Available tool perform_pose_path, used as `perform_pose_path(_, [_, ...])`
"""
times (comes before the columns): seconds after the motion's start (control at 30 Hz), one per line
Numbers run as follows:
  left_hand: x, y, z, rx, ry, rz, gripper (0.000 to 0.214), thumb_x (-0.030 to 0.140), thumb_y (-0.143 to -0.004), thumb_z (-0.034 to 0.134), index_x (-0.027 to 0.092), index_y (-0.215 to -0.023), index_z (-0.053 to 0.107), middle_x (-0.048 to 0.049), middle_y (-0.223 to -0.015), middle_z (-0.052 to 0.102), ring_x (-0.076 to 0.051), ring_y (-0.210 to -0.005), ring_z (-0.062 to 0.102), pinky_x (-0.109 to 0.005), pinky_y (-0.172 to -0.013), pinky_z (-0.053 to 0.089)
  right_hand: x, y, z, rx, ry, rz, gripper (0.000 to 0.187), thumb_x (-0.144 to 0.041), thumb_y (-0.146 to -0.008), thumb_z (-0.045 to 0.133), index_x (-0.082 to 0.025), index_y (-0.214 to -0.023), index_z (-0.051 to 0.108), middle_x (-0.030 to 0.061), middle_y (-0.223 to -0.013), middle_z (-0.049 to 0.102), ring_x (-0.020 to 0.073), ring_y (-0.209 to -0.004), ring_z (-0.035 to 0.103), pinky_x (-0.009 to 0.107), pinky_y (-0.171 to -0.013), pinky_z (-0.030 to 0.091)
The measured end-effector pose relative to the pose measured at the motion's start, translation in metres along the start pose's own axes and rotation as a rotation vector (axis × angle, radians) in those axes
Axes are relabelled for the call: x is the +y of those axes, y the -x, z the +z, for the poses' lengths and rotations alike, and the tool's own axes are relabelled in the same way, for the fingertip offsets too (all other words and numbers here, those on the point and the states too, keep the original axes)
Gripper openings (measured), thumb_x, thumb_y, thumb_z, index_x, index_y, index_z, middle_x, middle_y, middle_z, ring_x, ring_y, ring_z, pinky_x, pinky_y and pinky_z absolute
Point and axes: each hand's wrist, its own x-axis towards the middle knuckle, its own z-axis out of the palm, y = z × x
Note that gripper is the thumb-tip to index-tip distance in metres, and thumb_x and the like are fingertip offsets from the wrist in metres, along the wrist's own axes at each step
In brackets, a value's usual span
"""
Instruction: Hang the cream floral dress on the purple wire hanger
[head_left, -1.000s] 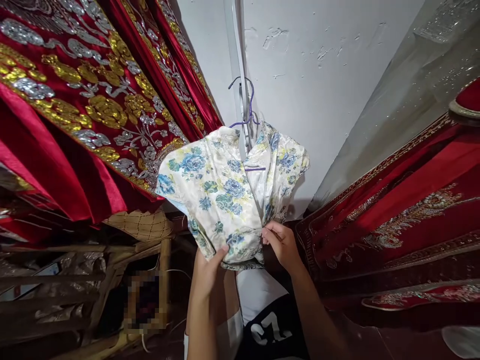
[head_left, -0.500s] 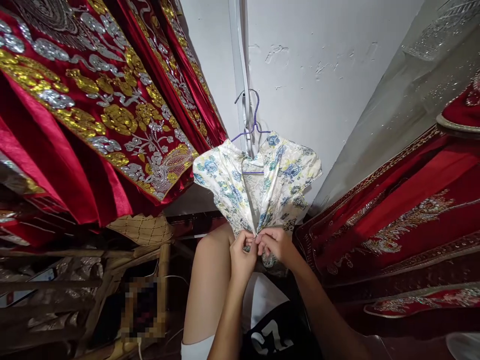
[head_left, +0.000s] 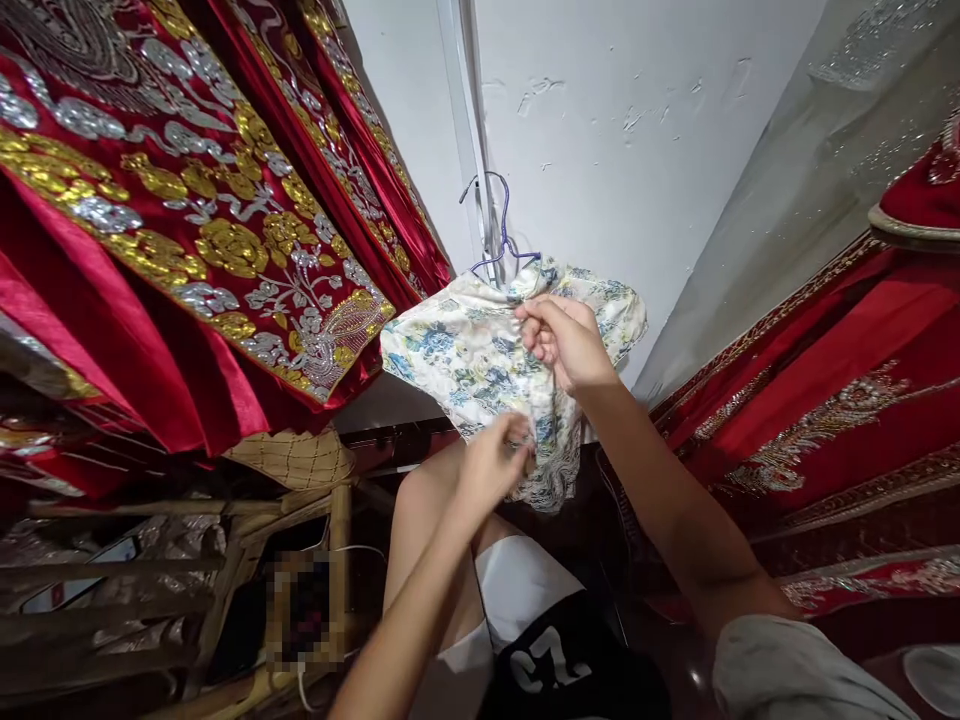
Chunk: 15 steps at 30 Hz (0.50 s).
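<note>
The floral garment [head_left: 465, 350] hung on a purple hanger [head_left: 504, 235] whose hook caught a pale upright rail [head_left: 469, 130] against the white wall [head_left: 600, 130], between the red embroidered hangings [head_left: 187, 230] at the left and more red cloth [head_left: 825, 400] at the right. The right hand [head_left: 562, 335] pinched the cloth up by the collar, just below the hook, fingers curled tight on a small fold; the left hand [head_left: 495, 460], somewhat blurred, was closed on the front edge lower down. The work along that front opening seemed best done with the upper pinch steady and the lower one drawing lightly downward, so the cloth lay taut between them without tugging the thin wire off the rail. The fabric looked smooth and faintly glossy, cream with blue roses and green leaves, creasing in soft, rumpled folds. The hangings were heavier, velvety, and crusted with raised gold and silver flowers. A woven cane seat [head_left: 292, 455] sat below
</note>
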Motion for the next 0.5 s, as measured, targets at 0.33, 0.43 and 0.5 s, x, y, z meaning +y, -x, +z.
perform_pose_path(0.33, [0.094,-0.116,-0.078,0.202,-0.304,0.473,0.017,0.026,-0.1,0.055,0.016,-0.09,0.066,-0.0046,-0.085,0.066,-0.018,-0.085,0.062,-0.032,-0.085,0.046,0.022,-0.009,-0.009,0.048,0.187,-0.182,0.018,-0.026,-0.087,0.061,-0.021,-0.07,0.056,-0.0065,-0.052,0.042,0.0074,-0.045,0.033,0.022,-0.044,0.024])
perform_pose_path(0.43, [0.078,-0.119,-0.092,0.366,-0.213,0.465,0.016,0.026,-0.101,0.054,0.017,-0.091,0.062,-0.0038,-0.088,0.065,-0.016,-0.086,0.06,-0.03,-0.083,0.046,0.053,-0.007,-0.015,0.104,0.289,-0.093,0.021,-0.024,-0.082,0.062,-0.021,-0.063,0.052,-0.0064,-0.05,0.041,0.0086,-0.046,0.032,0.025,-0.046,0.022])
perform_pose_path(0.5, [0.052,-0.119,-0.116,0.526,-0.076,0.41,0.016,0.028,-0.103,0.05,0.018,-0.093,0.058,-0.0027,-0.089,0.063,-0.014,-0.086,0.059,-0.027,-0.08,0.047,0.073,0.003,-0.019,0.108,0.336,0.002,0.022,-0.024,-0.078,0.062,-0.022,-0.06,0.05,-0.0065,-0.048,0.039,0.0093,-0.046,0.032,0.025,-0.047,0.021])
